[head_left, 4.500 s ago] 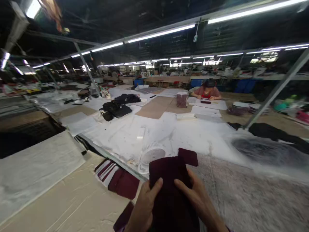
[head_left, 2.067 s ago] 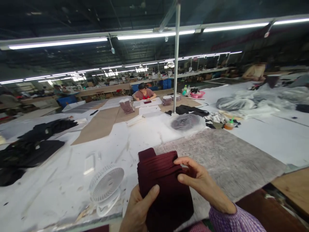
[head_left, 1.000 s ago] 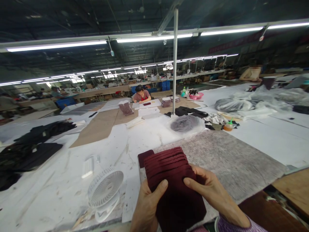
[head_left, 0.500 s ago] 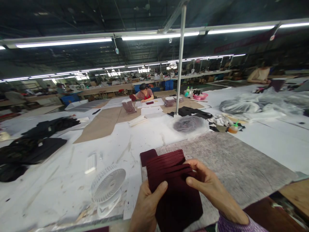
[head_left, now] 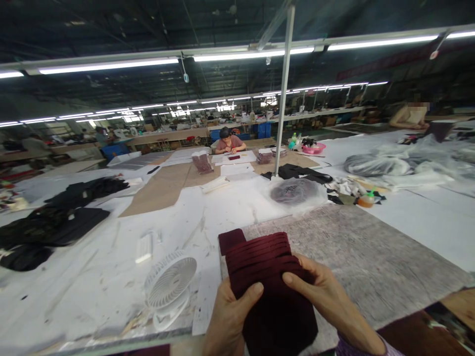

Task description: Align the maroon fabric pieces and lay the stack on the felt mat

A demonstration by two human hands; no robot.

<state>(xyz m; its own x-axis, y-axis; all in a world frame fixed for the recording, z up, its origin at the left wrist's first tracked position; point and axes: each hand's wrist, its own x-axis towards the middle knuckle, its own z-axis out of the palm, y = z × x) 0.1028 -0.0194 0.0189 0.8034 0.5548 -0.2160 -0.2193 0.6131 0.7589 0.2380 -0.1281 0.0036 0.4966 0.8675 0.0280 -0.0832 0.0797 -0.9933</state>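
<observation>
Both my hands hold a fanned stack of dark maroon fabric pieces (head_left: 276, 301), tilted up in front of me, its far edges spread in overlapping steps. My left hand (head_left: 232, 316) grips the left side, thumb lying on top and the other fingers hidden beneath. On the right side, my right hand (head_left: 326, 294) clasps the stack with its thumb on the upper face and fingers around the edge. Another maroon fabric piece (head_left: 230, 241) lies just behind, on the edge of the grey mottled sheet (head_left: 356, 247).
A white fan (head_left: 172, 284) stands left of my hands, near a white block (head_left: 144, 247). Ahead are a plastic-wrapped bundle (head_left: 297, 192), a metal post (head_left: 284, 94) and an orange-filled bottle (head_left: 366, 199). Dark garments (head_left: 74, 217) lie left. A co-worker (head_left: 230, 143) sits across the table.
My right thumb has shifted left over the stack, and the pieces' far edges look more evenly stepped. The view has turned slightly left. The co-worker's hands have come together.
</observation>
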